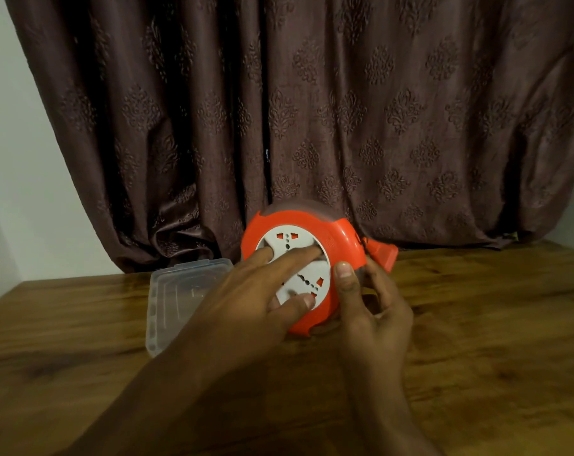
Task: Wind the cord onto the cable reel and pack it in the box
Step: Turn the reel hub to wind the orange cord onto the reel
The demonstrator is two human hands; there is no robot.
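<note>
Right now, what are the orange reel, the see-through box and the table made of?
The reel looks like hard plastic: smooth, glossy, moulded. The box looks like clear plastic, since the table shows through it. The table seems varnished wood or a wood-look laminate: grain lines and shine.

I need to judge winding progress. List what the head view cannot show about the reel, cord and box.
- Cord: none visible; the cable reel housing and both hands cover where it would wind.
- Reel's white face: partly covered by the left hand.
- Reel's right side and back: behind the right hand.
- Clear box: near side behind the left hand; contents unclear.
</note>
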